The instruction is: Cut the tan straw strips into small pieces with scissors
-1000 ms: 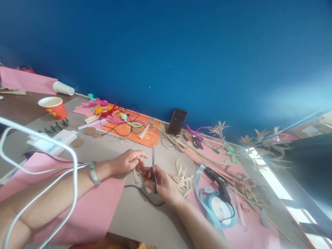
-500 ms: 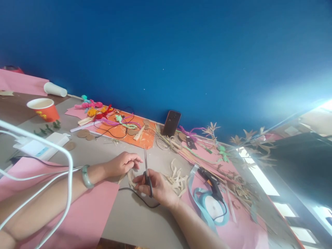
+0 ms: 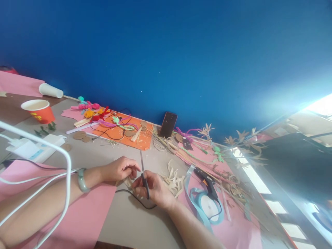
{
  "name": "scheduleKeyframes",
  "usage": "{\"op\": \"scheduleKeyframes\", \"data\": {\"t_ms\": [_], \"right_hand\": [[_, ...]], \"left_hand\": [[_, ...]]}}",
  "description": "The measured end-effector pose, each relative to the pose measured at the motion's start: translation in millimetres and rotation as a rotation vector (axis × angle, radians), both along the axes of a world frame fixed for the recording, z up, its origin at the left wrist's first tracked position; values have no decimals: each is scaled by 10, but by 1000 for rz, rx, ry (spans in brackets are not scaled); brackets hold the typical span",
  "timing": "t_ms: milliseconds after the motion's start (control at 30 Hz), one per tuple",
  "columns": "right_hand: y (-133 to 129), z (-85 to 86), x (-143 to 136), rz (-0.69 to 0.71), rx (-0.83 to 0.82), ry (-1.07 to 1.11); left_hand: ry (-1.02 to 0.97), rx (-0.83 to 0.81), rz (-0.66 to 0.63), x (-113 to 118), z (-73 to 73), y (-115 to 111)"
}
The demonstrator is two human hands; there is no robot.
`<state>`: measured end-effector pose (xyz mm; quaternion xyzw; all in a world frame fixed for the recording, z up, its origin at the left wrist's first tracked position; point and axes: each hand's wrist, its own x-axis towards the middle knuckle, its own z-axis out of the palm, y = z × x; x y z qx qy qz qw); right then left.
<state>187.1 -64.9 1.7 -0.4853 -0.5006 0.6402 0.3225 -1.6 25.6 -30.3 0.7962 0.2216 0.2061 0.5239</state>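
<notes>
My right hand [image 3: 155, 190] is wrapped round the black handles of a pair of scissors [image 3: 145, 185], whose metal blades point away from me and look closed. Just to its left, my left hand [image 3: 123, 169] has its fingers curled downward; what they hold, if anything, is hidden. A pale raffia-like strip [image 3: 127, 182] shows under the left fingers and runs toward the right fingertips. Right of my right hand lies a loose pile of pale strips [image 3: 173, 180]. A green bangle [image 3: 83, 180] is on my left wrist.
A black glue gun [image 3: 207, 181] and a roll of light blue ribbon [image 3: 210, 205] lie at right. A phone [image 3: 168, 124] leans against the blue wall. An orange paper cup [image 3: 38, 111] stands at left beyond a power strip [image 3: 48, 148]. White cables [image 3: 67, 180] cross the left foreground.
The whole view has shifted slightly, so most things sit a little further left. Both hands stay close together, and the scissors are still in my right hand.
</notes>
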Motion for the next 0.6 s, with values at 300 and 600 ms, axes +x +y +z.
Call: {"op": "scheduleKeyframes", "data": {"t_ms": [300, 600], "right_hand": [[18, -76, 13, -47, 66, -71], [38, -191, 39, -79, 87, 0]], "left_hand": [[3, 46, -9, 20, 3, -36], [30, 200, 3, 36, 27, -35]]}}
